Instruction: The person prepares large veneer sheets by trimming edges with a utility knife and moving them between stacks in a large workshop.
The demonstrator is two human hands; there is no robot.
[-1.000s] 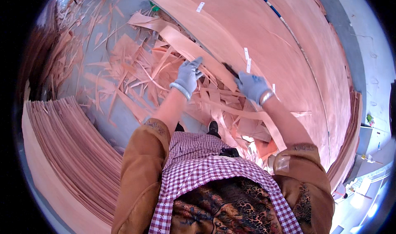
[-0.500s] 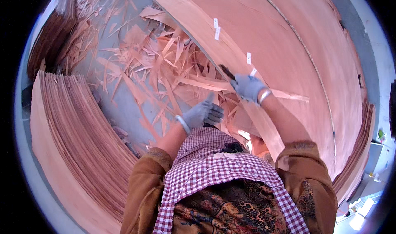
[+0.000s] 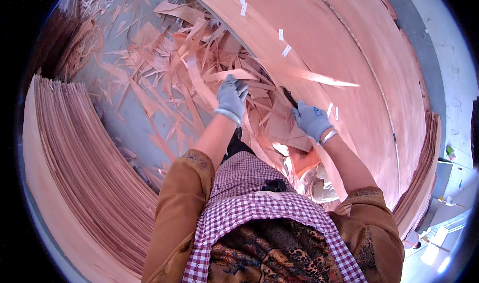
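My right hand (image 3: pixel 313 121), in a grey work glove, is closed round a dark-bladed knife (image 3: pixel 289 97). The blade lies over the near edge of a large pinkish wood veneer sheet (image 3: pixel 359 58). My left hand (image 3: pixel 232 99), gloved in grey too, hangs over the scraps with its fingers partly bent and apart. Just past its fingertips is a pale veneer strip (image 3: pixel 242 75); whether they touch cannot be made out. A long pointed veneer offcut (image 3: pixel 319 76) lies across the sheet, beyond the knife.
Torn veneer scraps (image 3: pixel 149 63) are heaped on the grey floor (image 3: pixel 124 113). At the left stands a thick stack of veneer sheets (image 3: pixel 95 168), with another stack (image 3: pixel 419 158) at the far right. White labels (image 3: pixel 281 34) and a thin striped cord (image 3: pixel 364 56) lie on the large sheet.
My left hand has moved up and away from my body over the scraps. My right hand has come slightly nearer with the knife. The pointed offcut now lies farther across the sheet.
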